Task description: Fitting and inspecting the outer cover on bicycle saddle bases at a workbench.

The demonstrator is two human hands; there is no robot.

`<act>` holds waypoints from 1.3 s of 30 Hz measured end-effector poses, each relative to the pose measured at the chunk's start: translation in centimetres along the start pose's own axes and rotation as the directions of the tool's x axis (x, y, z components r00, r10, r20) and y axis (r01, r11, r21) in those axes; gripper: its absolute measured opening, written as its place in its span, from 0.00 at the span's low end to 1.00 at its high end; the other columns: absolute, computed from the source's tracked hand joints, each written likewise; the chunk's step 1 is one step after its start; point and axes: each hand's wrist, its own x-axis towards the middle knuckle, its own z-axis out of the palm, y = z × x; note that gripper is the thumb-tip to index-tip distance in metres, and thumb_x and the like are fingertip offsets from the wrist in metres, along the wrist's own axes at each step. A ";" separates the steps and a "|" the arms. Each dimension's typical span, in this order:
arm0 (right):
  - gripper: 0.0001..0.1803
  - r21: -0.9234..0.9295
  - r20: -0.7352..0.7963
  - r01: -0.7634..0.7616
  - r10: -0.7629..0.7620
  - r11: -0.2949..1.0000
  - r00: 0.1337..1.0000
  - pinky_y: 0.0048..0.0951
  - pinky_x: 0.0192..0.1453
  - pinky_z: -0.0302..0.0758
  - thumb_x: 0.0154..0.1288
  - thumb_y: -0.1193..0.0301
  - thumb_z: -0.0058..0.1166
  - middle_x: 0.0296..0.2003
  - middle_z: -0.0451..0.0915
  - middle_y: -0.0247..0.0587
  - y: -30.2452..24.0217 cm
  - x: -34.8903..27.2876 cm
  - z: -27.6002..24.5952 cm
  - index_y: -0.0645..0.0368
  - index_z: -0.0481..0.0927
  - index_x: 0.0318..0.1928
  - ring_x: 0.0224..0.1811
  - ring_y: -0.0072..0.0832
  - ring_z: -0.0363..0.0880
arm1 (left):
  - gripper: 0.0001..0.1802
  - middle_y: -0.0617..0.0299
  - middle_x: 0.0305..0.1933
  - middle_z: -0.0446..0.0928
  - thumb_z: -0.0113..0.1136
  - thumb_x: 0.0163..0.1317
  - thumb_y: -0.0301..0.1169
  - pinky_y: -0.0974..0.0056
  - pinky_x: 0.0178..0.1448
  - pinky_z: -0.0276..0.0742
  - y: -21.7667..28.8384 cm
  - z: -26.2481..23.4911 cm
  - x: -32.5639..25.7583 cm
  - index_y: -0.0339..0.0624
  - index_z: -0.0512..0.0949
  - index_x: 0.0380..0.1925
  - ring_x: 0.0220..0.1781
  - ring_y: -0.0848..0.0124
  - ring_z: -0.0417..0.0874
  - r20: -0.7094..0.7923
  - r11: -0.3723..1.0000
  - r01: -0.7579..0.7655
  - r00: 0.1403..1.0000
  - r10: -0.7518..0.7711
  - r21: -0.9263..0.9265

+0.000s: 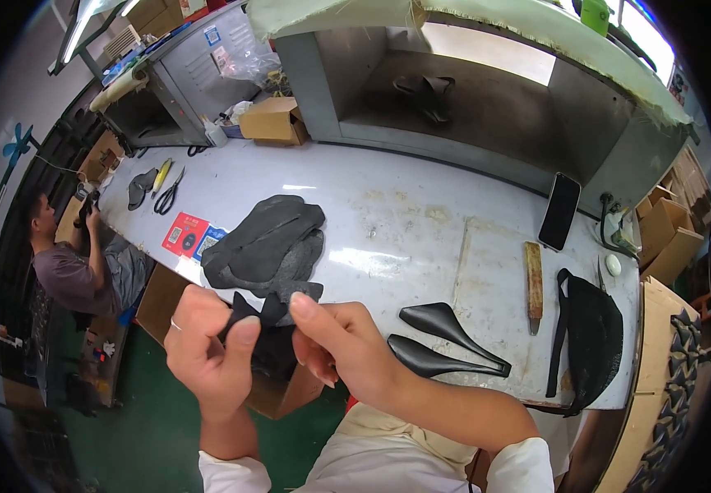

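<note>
My left hand and my right hand are raised in front of my body, near the table's front edge. Both pinch a small black piece of flexible sheet between thumb and fingers. My fingers hide part of it, so its full shape does not show. Just beyond my hands lies a stack of dark grey, curved sheet pieces on the white table. To the right of my right hand rests a black, split bicycle saddle, its narrow end pointing right.
A wooden-handled blade, a phone and a black fabric pouch lie on the right. Scissors lie far left. An open-fronted metal cabinet lines the back. Below my hands stands a cardboard box. A person sits left.
</note>
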 end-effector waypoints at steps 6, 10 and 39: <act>0.33 -0.145 -0.019 -0.023 0.020 0.989 1.000 0.21 0.16 0.57 0.69 0.49 0.56 0.10 0.68 0.30 -0.9 0.3 -0.1 0.59 0.72 0.12 0.11 0.16 0.63 | 0.17 0.64 0.23 0.68 0.77 0.46 0.32 0.65 0.27 0.64 -0.1 -1.0 0.4 0.40 0.74 0.23 0.25 0.64 0.68 0.205 0.979 -0.197 0.962 0.182 0.054; 0.31 -0.240 0.018 -0.086 0.093 0.967 0.995 0.20 0.14 0.56 0.69 0.53 0.58 0.10 0.69 0.31 -0.4 1.2 -2.0 0.59 0.72 0.13 0.10 0.16 0.64 | 0.17 0.64 0.23 0.69 0.78 0.44 0.31 0.64 0.27 0.64 -0.4 -1.4 0.6 0.40 0.74 0.22 0.25 0.64 0.68 0.254 0.971 -0.236 0.943 0.216 0.048; 0.23 0.054 -0.114 0.051 -0.044 0.997 0.993 0.20 0.14 0.61 0.66 0.62 0.65 0.14 0.74 0.33 0.4 -0.5 -0.3 0.60 0.71 0.20 0.12 0.14 0.68 | 0.13 0.61 0.23 0.70 0.69 0.55 0.24 0.69 0.30 0.64 -1.4 -0.1 -1.4 0.38 0.72 0.22 0.25 0.72 0.69 0.249 0.994 0.053 0.968 -0.027 -0.097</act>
